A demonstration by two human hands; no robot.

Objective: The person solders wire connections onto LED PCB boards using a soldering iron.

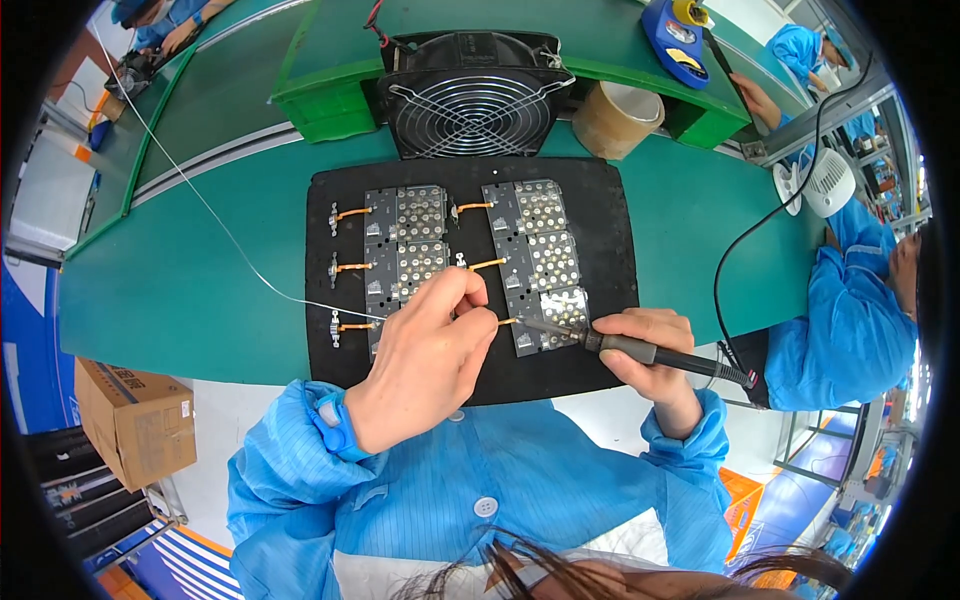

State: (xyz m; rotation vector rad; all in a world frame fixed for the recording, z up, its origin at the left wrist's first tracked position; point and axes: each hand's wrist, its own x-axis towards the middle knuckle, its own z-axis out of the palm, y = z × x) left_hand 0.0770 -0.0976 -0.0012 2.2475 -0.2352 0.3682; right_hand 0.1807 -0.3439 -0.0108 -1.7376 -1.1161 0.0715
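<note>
My right hand [655, 355] is closed around the dark handle of a soldering iron [700, 366]. Its tip points left, over the lowest part of the right-hand circuit board panel [508, 247], by the end of a short orange flex cable [508, 321]. Just left of that spot, the fingers of my left hand [425, 345] are pinched together. A thin silvery solder wire [240, 252] runs from the upper left into this hand; its working end is hidden. A second circuit board panel [380, 230] lies to the left, partly covered by my left hand. Both panels rest on a black mat [600, 210].
A black fan with a wire guard [472, 115] stands behind the mat. Beside it are a tape roll [618, 118] and a green shelf [325, 95] bearing a blue soldering stand [675, 45]. The iron's cord [735, 250] arches at right, near a co-worker's blue sleeve [835, 320].
</note>
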